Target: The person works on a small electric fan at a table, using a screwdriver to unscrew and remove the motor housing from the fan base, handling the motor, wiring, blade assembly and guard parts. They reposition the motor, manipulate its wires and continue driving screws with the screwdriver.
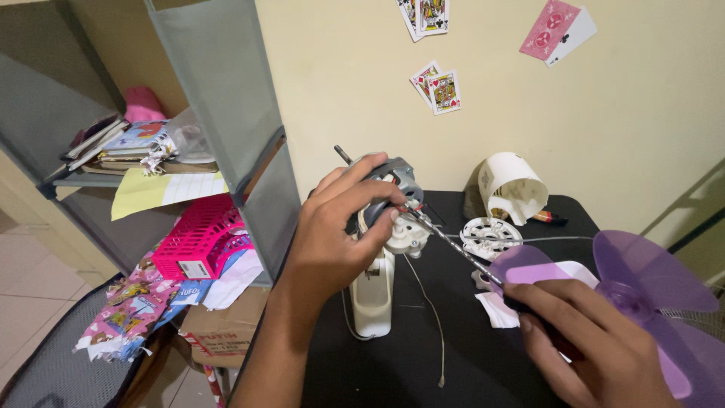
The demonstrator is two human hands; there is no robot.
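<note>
The left hand [340, 219] is clamped around the grey fan motor [393, 181], fingers wrapped over its top and thumb on the near side, holding it on its white stand [372, 291]. The motor's shaft sticks out up and to the left, beyond the knuckles. The right hand [589, 340] is closed on the dark handle of a screwdriver [453, 242], whose thin metal shank runs up and left from that hand, its tip meeting the motor just below the left fingertips. So the tool's long axis lies on a diagonal between the two hands, and the left hand is the one on the motor, while the right stays well back at the handle end.

Just right of the right hand lies a purple fan blade [649, 279]; beyond the shank sit a white round vented cover [491, 236] and a white cup-shaped housing [515, 187]. A thin cord trails toward the near edge of the black bench [408, 363]. Left of the left arm stands a grey shelf [226, 98] with books and a pink basket [198, 238]. Playing cards [436, 89] hang on the cream wall behind.
</note>
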